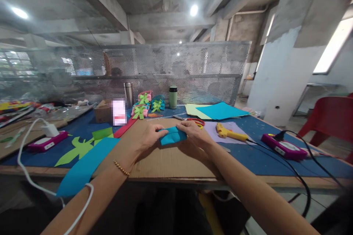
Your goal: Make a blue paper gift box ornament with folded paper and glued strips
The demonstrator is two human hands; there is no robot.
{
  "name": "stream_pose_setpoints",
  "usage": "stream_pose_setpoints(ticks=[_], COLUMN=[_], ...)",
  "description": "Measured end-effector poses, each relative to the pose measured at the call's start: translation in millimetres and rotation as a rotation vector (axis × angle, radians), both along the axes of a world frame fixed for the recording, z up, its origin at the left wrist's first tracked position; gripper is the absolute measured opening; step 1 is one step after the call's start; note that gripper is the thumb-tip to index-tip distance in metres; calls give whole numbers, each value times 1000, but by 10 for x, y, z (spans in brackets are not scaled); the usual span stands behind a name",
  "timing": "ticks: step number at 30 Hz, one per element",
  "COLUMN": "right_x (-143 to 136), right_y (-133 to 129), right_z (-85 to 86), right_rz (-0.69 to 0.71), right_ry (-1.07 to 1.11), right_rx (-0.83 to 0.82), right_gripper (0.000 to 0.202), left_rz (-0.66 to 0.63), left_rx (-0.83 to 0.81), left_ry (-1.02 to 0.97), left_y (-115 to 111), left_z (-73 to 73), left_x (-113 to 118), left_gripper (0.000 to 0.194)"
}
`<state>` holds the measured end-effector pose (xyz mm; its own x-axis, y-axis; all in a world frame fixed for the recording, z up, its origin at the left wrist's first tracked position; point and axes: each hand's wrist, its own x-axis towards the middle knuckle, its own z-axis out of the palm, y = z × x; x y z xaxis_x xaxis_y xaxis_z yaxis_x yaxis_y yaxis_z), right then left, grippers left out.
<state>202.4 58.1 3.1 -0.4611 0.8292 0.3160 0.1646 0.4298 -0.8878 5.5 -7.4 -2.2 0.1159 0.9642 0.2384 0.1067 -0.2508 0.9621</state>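
Observation:
Between my two hands is a small folded piece of blue paper, held just over a sheet of brown cardboard. My left hand pinches its left end with thumb and fingers. At the right end, my right hand grips the upper corner. Left of my left arm lies a long blue paper strip, beside green paper leaf shapes. Red-handled scissors rest beyond my right hand, and a yellow glue gun lies on a lilac sheet to the right.
Finished-looking paper pieces with green bows, a green tumbler and a steel flask stand at the back. Purple power strips with cables sit on both sides. Blue sheets lie back right, a cardboard box back left.

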Motion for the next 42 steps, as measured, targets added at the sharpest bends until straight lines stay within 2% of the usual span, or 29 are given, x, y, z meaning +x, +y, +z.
stream_pose_setpoints(ticks=[5,9,16,19,26,31,35,42], right_x=[-10,-42,-61,-69,-86,-86,-73,-15], right_y=[19,24,-27,-77,-118,-123,-101,3], right_z=[-12,-16,14,18,37,59,35,17], right_rz=[-37,-80,3,19,33,24,17,-21], right_ry=[-34,-11,-51,-61,-52,61,85,79], right_rx=[54,72,49,79,77,-47,-174,-64], right_gripper=[44,35,28,26,26,33,37,35], left_rz=[3,-26,-119,-137,-69,-15,-11,-101], left_rx=[2,-45,-93,-45,90,128,90,-71], left_ry=[18,-3,1,47,176,126,73,-82], left_y=[-21,-12,39,89,196,167,112,89], left_z=[27,18,-69,-108,-118,-66,-47,-48], left_x=[-9,-23,-23,-27,-43,-45,-46,-6], left_gripper=[30,30,35,39,38,33,33,39])
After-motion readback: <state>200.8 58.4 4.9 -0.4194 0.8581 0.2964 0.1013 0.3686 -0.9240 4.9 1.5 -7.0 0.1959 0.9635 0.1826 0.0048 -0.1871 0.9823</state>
